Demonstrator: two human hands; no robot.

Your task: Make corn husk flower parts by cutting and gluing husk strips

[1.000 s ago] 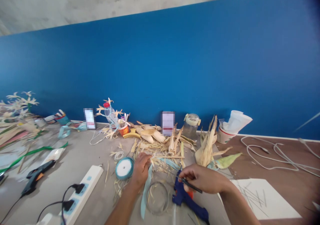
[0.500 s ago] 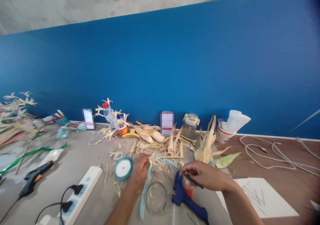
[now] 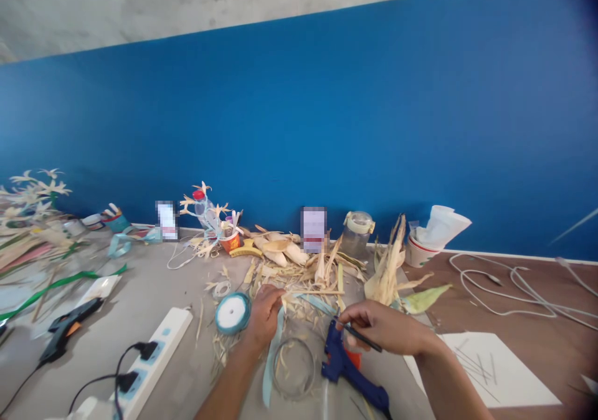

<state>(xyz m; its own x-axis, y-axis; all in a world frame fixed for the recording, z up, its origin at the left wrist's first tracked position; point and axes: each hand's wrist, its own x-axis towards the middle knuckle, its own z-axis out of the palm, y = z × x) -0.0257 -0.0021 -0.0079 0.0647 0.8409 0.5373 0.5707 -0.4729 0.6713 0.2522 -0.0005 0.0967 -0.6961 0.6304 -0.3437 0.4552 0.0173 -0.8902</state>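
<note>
My left hand (image 3: 264,313) is closed in a pinch, with a light blue ribbon (image 3: 272,361) hanging from its fingers to the tabletop. A thin pale stalk (image 3: 317,293) runs rightward from those fingertips, and another stretch of blue ribbon lies just below it. My right hand (image 3: 380,326) grips a slim black tool (image 3: 365,338) slanting down to the right; its tip is too small to make out. Beneath that hand lies a dark blue glue gun (image 3: 348,370). A ribbon spool (image 3: 232,313) sits beside my left hand, and a coil of thin wire (image 3: 294,368) lies between my forearms.
Dry corn husks (image 3: 284,252) are heaped behind my hands, with a lidded jar (image 3: 357,233) and a blurred phone (image 3: 314,230) there. A power strip (image 3: 154,357) and a black glue gun (image 3: 70,329) lie left. White paper with thin sticks (image 3: 509,370) and cables (image 3: 509,283) lie right.
The whole view has shifted very slightly. Both hands keep nearly the same place and the same grip.
</note>
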